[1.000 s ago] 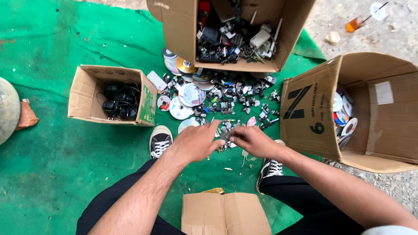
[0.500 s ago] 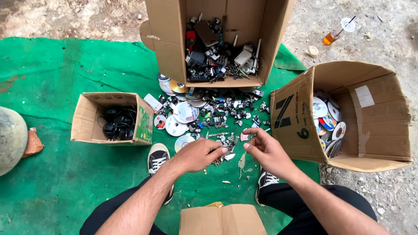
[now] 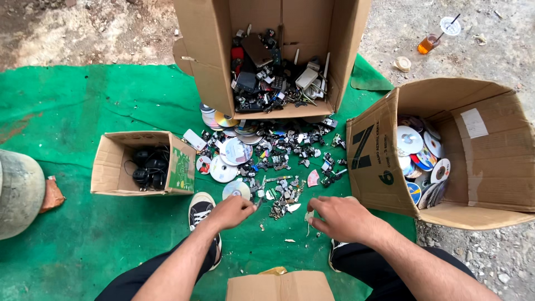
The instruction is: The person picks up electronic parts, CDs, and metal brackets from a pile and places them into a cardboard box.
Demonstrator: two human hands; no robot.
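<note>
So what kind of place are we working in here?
Likely an outdoor scrap-sorting spot on the ground: a green fabric mat laid over bare gravel, open brown cardboard boxes of shiny discs, and a loose pile of small electronic parts.

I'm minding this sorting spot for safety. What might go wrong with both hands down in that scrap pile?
1. The left hand and right hand are bare among small jagged parts; a cut seems possible.
2. The tipped box spills scrap toward the pile; more may slide out onto the fingers.
3. Loose discs lie beside the shoe; a shifted foot could crack them.
</note>
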